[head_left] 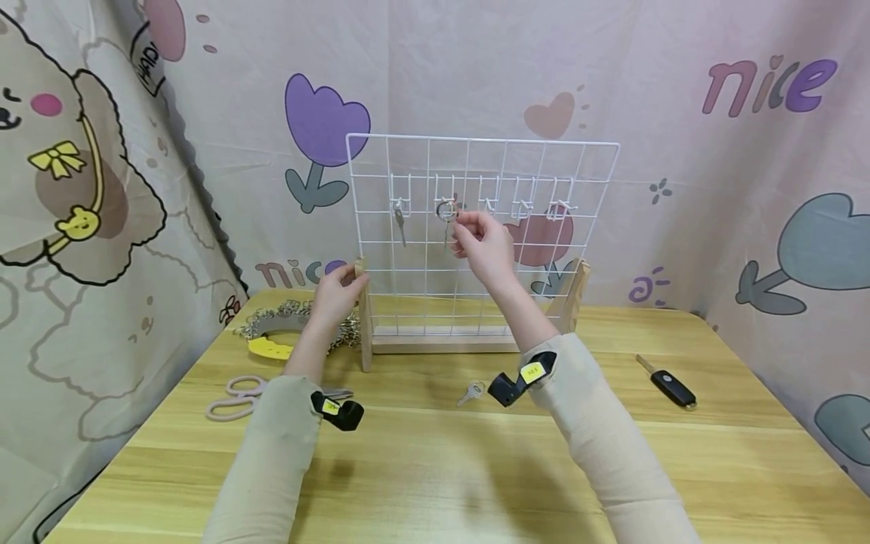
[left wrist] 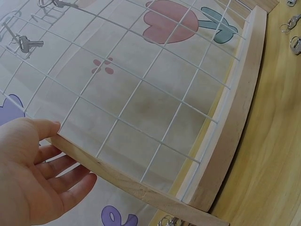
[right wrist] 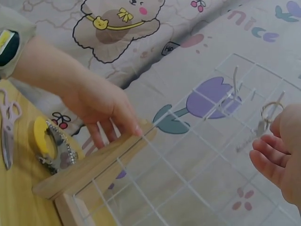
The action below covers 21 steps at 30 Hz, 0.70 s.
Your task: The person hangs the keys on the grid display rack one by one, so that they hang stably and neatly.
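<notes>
A white wire grid rack (head_left: 467,291) stands upright in a wooden frame. My left hand (head_left: 334,298) holds the top of its left wooden post (head_left: 365,325), thumb in front and fingers behind in the left wrist view. At the second hook from the left, my right hand (head_left: 485,245) pinches a key ring (head_left: 445,209) by its edge; a key (right wrist: 261,127) hangs from it, partly hidden. Another key (head_left: 399,227) hangs on the leftmost hook. Three hooks further right, such as the rightmost hook (head_left: 560,209), carry nothing visible.
On the table (head_left: 421,468) lie a small key (head_left: 472,392) in front of the rack and a black car key (head_left: 671,385) at right. Pink-handled scissors (head_left: 234,400) lie at left, near a yellow-and-grey curved item with chain (head_left: 272,347). Patterned cloth (head_left: 435,68) hangs behind.
</notes>
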### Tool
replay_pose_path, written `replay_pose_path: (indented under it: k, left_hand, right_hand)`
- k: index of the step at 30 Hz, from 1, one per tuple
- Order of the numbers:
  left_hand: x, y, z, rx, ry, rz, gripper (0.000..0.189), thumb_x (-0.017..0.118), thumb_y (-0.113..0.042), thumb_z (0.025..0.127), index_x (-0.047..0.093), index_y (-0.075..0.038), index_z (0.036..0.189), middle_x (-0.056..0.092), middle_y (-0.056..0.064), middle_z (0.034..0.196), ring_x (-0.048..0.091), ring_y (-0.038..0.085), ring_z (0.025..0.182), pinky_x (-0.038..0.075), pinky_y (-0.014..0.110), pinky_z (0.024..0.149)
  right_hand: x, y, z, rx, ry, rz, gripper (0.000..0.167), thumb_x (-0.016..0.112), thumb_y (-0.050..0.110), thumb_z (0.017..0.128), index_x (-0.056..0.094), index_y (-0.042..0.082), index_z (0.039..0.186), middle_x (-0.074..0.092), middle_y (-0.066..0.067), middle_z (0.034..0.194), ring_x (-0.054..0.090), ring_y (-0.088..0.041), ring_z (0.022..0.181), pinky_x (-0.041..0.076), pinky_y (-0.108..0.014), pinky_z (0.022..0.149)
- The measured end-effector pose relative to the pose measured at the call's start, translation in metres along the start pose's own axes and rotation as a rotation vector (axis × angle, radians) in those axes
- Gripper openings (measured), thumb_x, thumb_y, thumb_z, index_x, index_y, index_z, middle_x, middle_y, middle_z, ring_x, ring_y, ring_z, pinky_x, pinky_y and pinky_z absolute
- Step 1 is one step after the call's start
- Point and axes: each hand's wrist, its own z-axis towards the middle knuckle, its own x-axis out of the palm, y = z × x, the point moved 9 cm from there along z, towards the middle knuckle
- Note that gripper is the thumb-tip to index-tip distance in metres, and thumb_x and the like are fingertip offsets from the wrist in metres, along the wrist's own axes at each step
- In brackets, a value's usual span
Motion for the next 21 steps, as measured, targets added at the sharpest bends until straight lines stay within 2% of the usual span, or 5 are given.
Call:
replay_pose_path:
  k: [5, 12, 17, 21]
  left_hand:
    - [0.000, -0.001, 0.000, 0.002, 0.002, 0.004, 0.057, 0.050, -0.026, 0.097, 0.030, 0.002, 0.143, 0.038, 0.021, 0.141, 0.036, 0.032, 0.129, 0.039, 0.043, 0.100]
    - [-0.001, -0.001, 0.000, 0.008, -0.003, 0.013, 0.056, 0.050, -0.026, 0.097, 0.032, 0.001, 0.143, 0.039, 0.020, 0.140, 0.037, 0.031, 0.129, 0.039, 0.042, 0.100]
    - [-0.001, 0.000, 0.000, 0.007, -0.008, 0.013, 0.057, 0.050, -0.027, 0.097, 0.032, 0.000, 0.143, 0.040, 0.019, 0.140, 0.037, 0.031, 0.128, 0.039, 0.043, 0.100]
    - [0.000, 0.000, -0.001, 0.000, -0.006, 0.012, 0.056, 0.050, -0.028, 0.096, 0.033, -0.001, 0.142, 0.041, 0.019, 0.139, 0.038, 0.031, 0.128, 0.040, 0.043, 0.099]
  right_hand:
    - [-0.012, -0.018, -0.013, 0.038, 0.019, 0.032, 0.019, 0.056, -0.001, 0.089, 0.057, -0.013, 0.105, 0.061, -0.027, 0.087, 0.058, -0.007, 0.060, 0.054, -0.021, 0.058]
    - [-0.030, -0.057, -0.037, 0.115, 0.082, -0.009, 0.020, 0.058, 0.002, 0.088, 0.058, -0.010, 0.105, 0.062, -0.011, 0.081, 0.061, -0.017, 0.068, 0.054, -0.023, 0.061]
    - [-0.038, -0.092, -0.058, 0.182, 0.151, -0.046, 0.023, 0.058, 0.002, 0.088, 0.057, -0.011, 0.107, 0.063, -0.019, 0.088, 0.060, -0.014, 0.069, 0.053, -0.022, 0.062]
    - [-0.041, -0.116, -0.077, 0.233, 0.198, -0.097, 0.022, 0.059, 0.002, 0.088, 0.057, -0.011, 0.106, 0.063, -0.020, 0.088, 0.060, -0.013, 0.070, 0.055, -0.029, 0.066]
